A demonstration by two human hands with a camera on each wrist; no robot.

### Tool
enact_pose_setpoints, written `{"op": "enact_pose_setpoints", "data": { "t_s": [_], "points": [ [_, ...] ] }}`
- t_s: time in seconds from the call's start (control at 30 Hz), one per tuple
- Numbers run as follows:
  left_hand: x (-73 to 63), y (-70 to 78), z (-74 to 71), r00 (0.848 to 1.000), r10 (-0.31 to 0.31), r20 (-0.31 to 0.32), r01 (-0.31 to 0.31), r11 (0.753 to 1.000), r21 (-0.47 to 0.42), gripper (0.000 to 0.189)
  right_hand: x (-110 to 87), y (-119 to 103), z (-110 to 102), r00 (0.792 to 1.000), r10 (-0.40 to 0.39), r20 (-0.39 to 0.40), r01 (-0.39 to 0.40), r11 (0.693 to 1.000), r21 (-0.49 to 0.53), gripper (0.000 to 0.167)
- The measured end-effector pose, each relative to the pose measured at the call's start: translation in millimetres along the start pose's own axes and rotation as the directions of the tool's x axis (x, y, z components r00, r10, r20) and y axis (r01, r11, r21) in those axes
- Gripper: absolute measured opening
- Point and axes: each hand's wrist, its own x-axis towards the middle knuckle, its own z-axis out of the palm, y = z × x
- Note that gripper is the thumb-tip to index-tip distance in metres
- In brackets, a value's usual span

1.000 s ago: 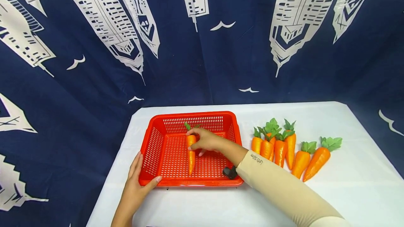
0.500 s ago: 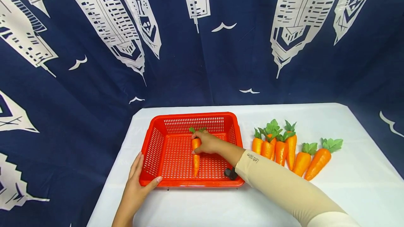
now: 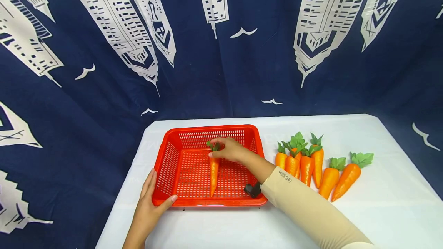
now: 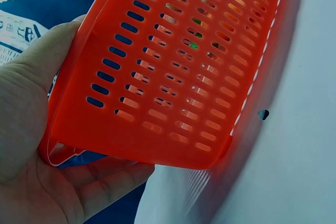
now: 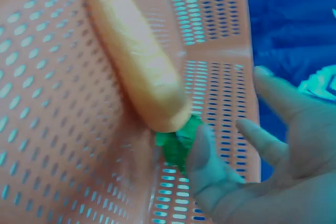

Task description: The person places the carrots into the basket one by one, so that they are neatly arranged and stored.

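A red perforated plastic basket (image 3: 194,203) sits on the white table, and my left hand (image 3: 149,203) grips its near left corner. In the left wrist view the thumb and fingers of my left hand (image 4: 31,129) lie on either side of the basket's rim (image 4: 60,114). One carrot (image 3: 214,174) with green leaves lies inside the basket, its tip toward me. My right hand (image 3: 230,150) is over its leafy end. In the right wrist view the fingers of that hand (image 5: 262,166) are spread apart, with the thumb at the leaves (image 5: 178,145) and the carrot's body (image 5: 142,66) free of the fingers.
Several carrots (image 3: 307,168) with leaves lie on the white table (image 3: 387,199) to the right of the basket. A small black device (image 3: 252,190) is at my right wrist, over the basket's near right corner. A dark blue printed cloth (image 3: 221,87) hangs behind the table.
My right hand first shifted the carrot to the right inside the basket, then loosened its fingers and rose toward the leaves. My left hand stays on the basket's corner.
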Motion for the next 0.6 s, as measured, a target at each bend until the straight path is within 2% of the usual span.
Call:
{"op": "enact_pose_setpoints", "data": {
  "t_s": [0.13, 0.23, 0.43, 0.6],
  "points": [
    [0.6, -0.9, 0.5, 1.000, -0.010, 0.005, 0.010, 1.000, -0.006, 0.108, -7.2, -10, -10, 0.999, -0.037, -0.010, 0.038, 0.987, 0.159, 0.055],
    [0.8, -1.1, 0.9, 1.000, -0.009, 0.003, 0.009, 1.000, -0.008, 0.108, -13.9, -17, -17, 0.998, -0.070, -0.002, 0.069, 0.973, 0.220, 0.056],
    [-0.1, -0.9, 0.6, 1.000, -0.014, 0.000, 0.014, 1.000, -0.019, 0.108, -30.6, -29, -37, 0.987, -0.152, -0.042, 0.158, 0.940, 0.303, 0.049],
    [-0.4, -1.1, 0.0, 1.000, 0.007, -0.008, -0.007, 0.999, -0.032, 0.107, -48.5, -33, -56, 0.976, -0.193, -0.096, 0.214, 0.927, 0.309, 0.047]
  ]
}}
